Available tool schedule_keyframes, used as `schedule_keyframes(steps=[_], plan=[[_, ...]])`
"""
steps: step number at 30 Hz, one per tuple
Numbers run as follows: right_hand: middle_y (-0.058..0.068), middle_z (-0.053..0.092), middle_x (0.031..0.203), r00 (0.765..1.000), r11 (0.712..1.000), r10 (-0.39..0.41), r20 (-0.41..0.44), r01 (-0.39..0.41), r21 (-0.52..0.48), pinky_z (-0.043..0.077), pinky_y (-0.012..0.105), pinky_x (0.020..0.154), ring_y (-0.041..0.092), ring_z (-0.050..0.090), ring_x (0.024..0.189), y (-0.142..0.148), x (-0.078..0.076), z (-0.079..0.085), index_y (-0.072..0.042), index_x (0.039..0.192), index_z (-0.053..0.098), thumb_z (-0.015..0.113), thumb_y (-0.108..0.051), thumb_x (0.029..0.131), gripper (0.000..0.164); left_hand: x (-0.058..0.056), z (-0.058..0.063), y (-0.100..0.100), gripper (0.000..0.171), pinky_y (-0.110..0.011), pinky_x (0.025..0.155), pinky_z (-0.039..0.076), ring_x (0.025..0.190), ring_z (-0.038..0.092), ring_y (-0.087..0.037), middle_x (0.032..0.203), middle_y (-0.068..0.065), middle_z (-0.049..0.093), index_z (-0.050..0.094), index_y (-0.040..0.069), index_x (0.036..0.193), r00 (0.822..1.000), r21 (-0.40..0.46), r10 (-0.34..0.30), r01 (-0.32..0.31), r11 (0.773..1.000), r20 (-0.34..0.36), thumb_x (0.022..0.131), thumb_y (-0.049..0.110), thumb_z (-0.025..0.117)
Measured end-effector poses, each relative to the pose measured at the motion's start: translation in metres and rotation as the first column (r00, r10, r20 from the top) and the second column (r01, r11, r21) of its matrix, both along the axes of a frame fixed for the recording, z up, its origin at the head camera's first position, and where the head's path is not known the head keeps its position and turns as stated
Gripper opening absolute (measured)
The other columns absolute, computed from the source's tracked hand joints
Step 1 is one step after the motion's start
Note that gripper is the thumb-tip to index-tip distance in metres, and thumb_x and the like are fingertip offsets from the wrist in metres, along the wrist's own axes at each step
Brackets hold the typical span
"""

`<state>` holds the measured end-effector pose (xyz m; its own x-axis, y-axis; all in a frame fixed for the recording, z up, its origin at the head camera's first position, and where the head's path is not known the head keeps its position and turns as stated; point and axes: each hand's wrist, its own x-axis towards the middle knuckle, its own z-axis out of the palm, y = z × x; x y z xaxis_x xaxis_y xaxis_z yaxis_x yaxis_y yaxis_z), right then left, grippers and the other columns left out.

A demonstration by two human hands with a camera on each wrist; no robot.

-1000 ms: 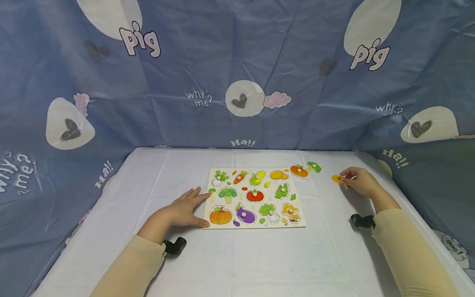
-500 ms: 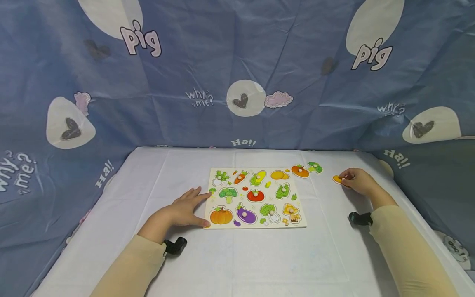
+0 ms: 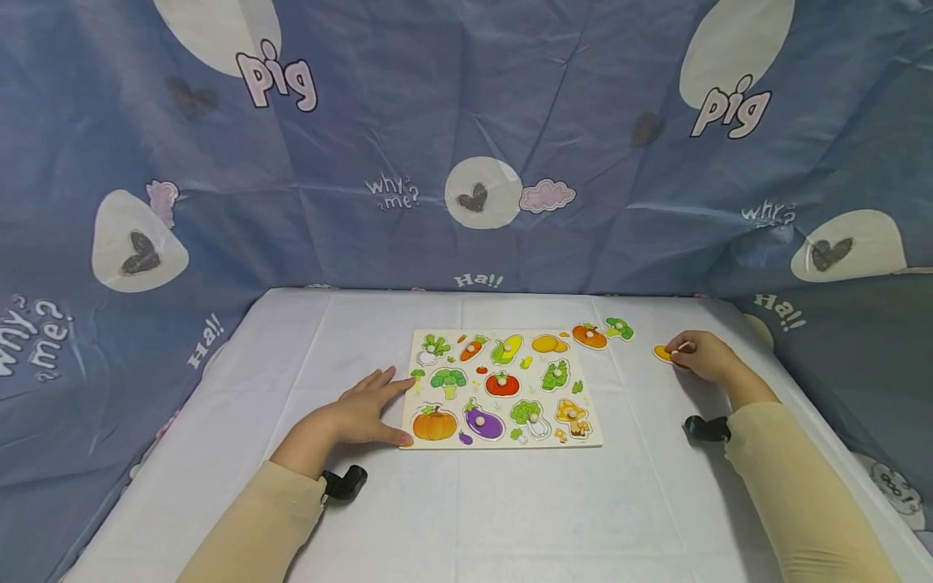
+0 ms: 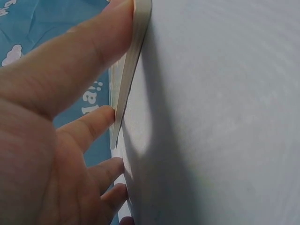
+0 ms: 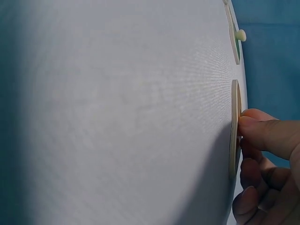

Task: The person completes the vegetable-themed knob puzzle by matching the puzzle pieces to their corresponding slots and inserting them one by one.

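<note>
My left hand (image 3: 364,409) rests at the left edge of a white vegetable puzzle board (image 3: 466,334), fingers spread. Its thumb presses the near left corner, and its index finger touches the board's side in the left wrist view. To the right of the board, my right hand (image 3: 703,359) pinches a yellow-orange puzzle piece (image 3: 662,352) between thumb and forefinger. In the right wrist view the flat wooden piece (image 5: 233,136) lies at the tabletop; the fingertips hide its knob. Knobbed pieces such as the eggplant (image 3: 483,423) and tomato (image 3: 501,385) sit in the board.
A pumpkin piece (image 3: 590,336) lies by the board's far right corner, with a broccoli piece (image 3: 619,328) beside it. White cloth covers the table (image 3: 510,518). Blue printed fabric (image 3: 350,251) stands behind and along both sides.
My right hand has lowered the yellow-orange piece slightly, from tilted to flatter on the table, and then stays nearly still. The left hand keeps its place on the board.
</note>
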<state>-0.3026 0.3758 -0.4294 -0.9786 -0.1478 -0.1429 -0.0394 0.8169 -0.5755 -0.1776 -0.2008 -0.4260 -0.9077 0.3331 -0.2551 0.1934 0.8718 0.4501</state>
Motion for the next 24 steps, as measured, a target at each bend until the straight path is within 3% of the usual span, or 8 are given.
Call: schedule_keyframes(steps=[7, 15, 24], plan=[[0.015, 0.067, 0.094, 1.000, 1.000, 0.015, 0.007, -0.015, 0.010, 0.049, 0.028, 0.065, 0.020, 0.056, 0.079, -0.002, 0.002, 0.001, 0.006, 0.106, 0.063, 0.060, -0.005, 0.098, 0.014, 0.001, 0.001, 0.000, 0.103, -0.069, 0.115, 0.012, 0.150, 0.008, -0.047, 0.164, -0.022, 0.015, 0.036, 0.019, 0.156, 1.000, -0.002, 0.000, 0.000, 1.000, 0.007, 0.072, 0.054, 0.084], [0.020, 0.063, 0.104, 1.000, 0.999, 0.019, -0.009, -0.018, 0.050, 0.047, 0.035, 0.073, 0.028, 0.056, 0.088, -0.008, 0.008, 0.007, 0.002, 0.108, 0.065, 0.062, -0.010, 0.098, 0.016, 0.001, 0.001, 0.001, 0.103, -0.069, 0.115, 0.012, 0.150, 0.008, -0.047, 0.164, -0.023, 0.015, 0.036, 0.018, 0.156, 1.000, -0.007, 0.001, -0.001, 1.000, 0.008, 0.072, 0.055, 0.083], [0.020, 0.063, 0.108, 0.999, 0.998, 0.033, -0.033, -0.031, 0.046, 0.047, 0.033, 0.071, 0.028, 0.056, 0.089, -0.022, 0.012, 0.014, -0.001, 0.110, 0.066, 0.062, -0.011, 0.099, 0.015, 0.001, 0.003, 0.002, 0.103, -0.069, 0.115, 0.012, 0.150, 0.008, -0.047, 0.164, -0.023, 0.015, 0.036, 0.019, 0.156, 1.000, -0.008, 0.003, -0.003, 1.000, 0.008, 0.072, 0.054, 0.084]])
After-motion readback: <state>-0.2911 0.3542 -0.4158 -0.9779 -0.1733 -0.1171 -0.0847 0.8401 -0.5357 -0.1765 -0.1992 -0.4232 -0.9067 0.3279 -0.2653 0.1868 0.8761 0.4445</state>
